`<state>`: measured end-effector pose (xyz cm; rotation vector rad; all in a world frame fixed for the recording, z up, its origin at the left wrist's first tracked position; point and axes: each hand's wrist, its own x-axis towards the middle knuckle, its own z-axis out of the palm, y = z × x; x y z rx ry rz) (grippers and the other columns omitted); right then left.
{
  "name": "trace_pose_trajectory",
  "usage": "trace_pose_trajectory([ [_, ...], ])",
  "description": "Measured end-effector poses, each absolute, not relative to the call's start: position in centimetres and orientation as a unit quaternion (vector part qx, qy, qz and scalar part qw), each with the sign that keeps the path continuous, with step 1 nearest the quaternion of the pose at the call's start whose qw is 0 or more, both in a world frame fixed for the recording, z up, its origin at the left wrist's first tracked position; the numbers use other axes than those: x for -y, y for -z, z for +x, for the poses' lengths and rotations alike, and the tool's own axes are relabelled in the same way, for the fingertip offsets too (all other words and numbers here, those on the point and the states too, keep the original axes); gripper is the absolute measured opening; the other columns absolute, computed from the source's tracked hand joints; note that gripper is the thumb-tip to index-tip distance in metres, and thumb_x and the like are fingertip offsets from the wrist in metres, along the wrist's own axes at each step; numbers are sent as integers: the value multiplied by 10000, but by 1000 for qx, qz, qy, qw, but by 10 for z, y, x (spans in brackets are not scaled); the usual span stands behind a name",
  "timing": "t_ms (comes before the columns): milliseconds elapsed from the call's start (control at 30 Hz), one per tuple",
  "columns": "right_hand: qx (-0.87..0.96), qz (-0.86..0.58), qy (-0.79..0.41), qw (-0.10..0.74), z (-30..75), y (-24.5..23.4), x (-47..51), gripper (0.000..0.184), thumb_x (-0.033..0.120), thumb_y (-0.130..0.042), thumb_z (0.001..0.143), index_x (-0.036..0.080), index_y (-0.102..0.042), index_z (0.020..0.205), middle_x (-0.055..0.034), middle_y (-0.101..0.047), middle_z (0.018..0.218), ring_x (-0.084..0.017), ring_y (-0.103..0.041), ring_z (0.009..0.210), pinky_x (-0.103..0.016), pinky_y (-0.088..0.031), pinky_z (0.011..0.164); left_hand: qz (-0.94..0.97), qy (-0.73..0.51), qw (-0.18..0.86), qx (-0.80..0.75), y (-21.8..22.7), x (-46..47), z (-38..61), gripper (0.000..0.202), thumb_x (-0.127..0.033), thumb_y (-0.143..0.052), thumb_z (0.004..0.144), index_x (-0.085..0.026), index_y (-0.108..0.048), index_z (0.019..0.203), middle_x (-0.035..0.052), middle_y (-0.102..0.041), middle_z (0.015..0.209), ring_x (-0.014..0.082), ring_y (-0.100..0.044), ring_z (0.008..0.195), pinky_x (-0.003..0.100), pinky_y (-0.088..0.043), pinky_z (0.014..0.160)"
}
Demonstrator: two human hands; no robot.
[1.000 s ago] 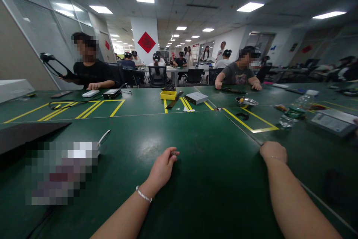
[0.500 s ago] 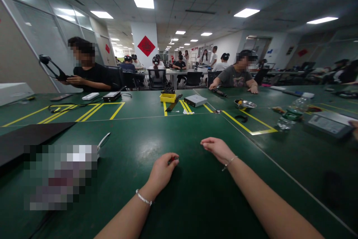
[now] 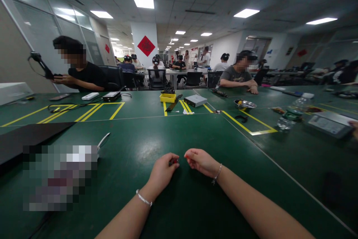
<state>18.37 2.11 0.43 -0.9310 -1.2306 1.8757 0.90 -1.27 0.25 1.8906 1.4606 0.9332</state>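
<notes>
My left hand (image 3: 162, 170) is closed in a pinch around a small red object (image 3: 175, 161), mostly hidden by the fingers. Facing it across a narrow gap is my right hand (image 3: 203, 161), thumb and fingers pressed together. A speck of red shows at the right fingertips, too small to name. Both hands are just above the green tabletop (image 3: 140, 194) and do not touch each other. Each wrist wears a bracelet.
On the left lie a blurred-out item (image 3: 64, 175) and a dark flat board (image 3: 30, 138). Further back are a yellow tray (image 3: 167, 98), a grey box (image 3: 195, 100) and a metal bowl (image 3: 247, 104). A plastic bottle (image 3: 293, 114) stands at right. Two people sit across the table.
My right hand has moved left and nearer to me, close to my left hand, which has stayed in place. The person at far right has drawn a hand back from a dark tool.
</notes>
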Motion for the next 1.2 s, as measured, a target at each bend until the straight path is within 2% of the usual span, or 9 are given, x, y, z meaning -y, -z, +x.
trace_pose_trajectory([
  [67, 477, -357, -727, 343, 183, -4, -21, 214, 321, -592, 664, 128, -526, 729, 18, -515, 557, -55, -459, 479, -200, -318, 474, 702, -359, 280, -547, -1, 12, 9, 208, -189, -536, 649, -214, -567, 853, -5, -603, 790, 140, -548, 730, 253, -414, 677],
  [167, 472, -348, -734, 342, 184, -2, -21, 212, 243, -642, 616, 131, -528, 756, 1, -554, 646, -61, -497, 542, -213, -363, 546, 700, -367, 270, -549, 0, 12, 9, 198, -174, -541, 635, -204, -549, 831, -6, -593, 781, 139, -542, 726, 253, -411, 671],
  [267, 472, -340, -739, 339, 184, 0, -22, 227, 191, -659, 589, 129, -534, 767, -8, -568, 690, -67, -515, 580, -225, -384, 592, 700, -366, 270, -550, -1, 13, 9, 174, -214, -508, 675, -206, -548, 845, 0, -596, 781, 145, -543, 726, 260, -408, 666],
  [400, 486, -354, -727, 331, 184, -2, -21, 197, 268, -610, 654, 119, -535, 758, -4, -555, 617, -61, -497, 522, -208, -367, 522, 703, -362, 293, -537, -3, 13, 10, 202, -261, -409, 755, -226, -560, 885, 3, -617, 818, 148, -553, 760, 267, -402, 694],
  [533, 492, -356, -721, 335, 182, -5, -20, 206, 306, -586, 675, 120, -526, 741, 8, -536, 576, -55, -480, 489, -196, -349, 484, 702, -360, 310, -531, -3, 13, 10, 224, -276, -397, 763, -232, -566, 903, 0, -627, 839, 142, -560, 768, 257, -401, 701],
  [767, 471, -342, -739, 339, 183, -3, -21, 233, 207, -648, 602, 128, -521, 781, -25, -587, 732, -68, -525, 579, -232, -401, 593, 711, -347, 297, -535, -1, 14, 9, 187, -254, -491, 693, -229, -575, 858, -14, -608, 758, 136, -550, 700, 247, -401, 646],
  [1000, 490, -361, -716, 343, 181, -5, -19, 245, 351, -568, 684, 118, -523, 746, 13, -523, 555, -55, -472, 472, -197, -344, 467, 707, -358, 277, -543, 3, 11, 9, 166, -193, -535, 633, -203, -536, 799, -14, -581, 752, 129, -535, 699, 241, -396, 646],
  [1100, 496, -364, -706, 351, 179, -6, -18, 255, 365, -571, 676, 122, -517, 729, 10, -527, 561, -57, -475, 481, -199, -349, 473, 709, -351, 282, -542, 0, 12, 10, 152, -249, -496, 682, -206, -544, 820, -5, -587, 753, 137, -537, 696, 249, -397, 639],
  [1200, 495, -376, -700, 352, 178, -5, -17, 242, 288, -646, 601, 129, -518, 730, -1, -562, 651, -59, -496, 531, -213, -387, 529, 710, -347, 299, -535, -4, 14, 10, 202, -287, -413, 746, -212, -559, 864, 10, -609, 786, 148, -546, 728, 259, -398, 660],
])
